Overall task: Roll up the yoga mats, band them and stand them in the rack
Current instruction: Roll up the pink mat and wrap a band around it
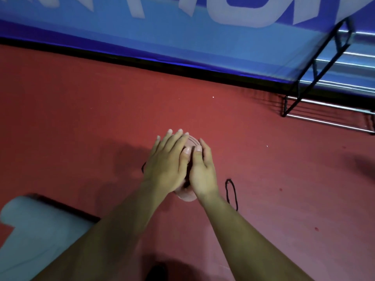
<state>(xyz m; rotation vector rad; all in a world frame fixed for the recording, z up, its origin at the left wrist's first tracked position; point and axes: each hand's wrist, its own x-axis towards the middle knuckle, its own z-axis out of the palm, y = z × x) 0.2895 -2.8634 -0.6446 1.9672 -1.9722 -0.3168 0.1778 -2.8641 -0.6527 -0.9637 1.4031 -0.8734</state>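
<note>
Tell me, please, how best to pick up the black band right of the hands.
Probably pinch the black band at its far end, from above, with the right hand once off the pink mat: it lies flat, a long loop beside that hand.

**Surroundings on my feed**

I am seeing a red floor (81, 110) stretching across the whole view. A blue banner (142, 37) with large pale letters is running along its far edge. A black strip (162, 67) is lining the banner's foot where it is meeting the floor. A few white specks (213, 97) are lying on the red.
</note>
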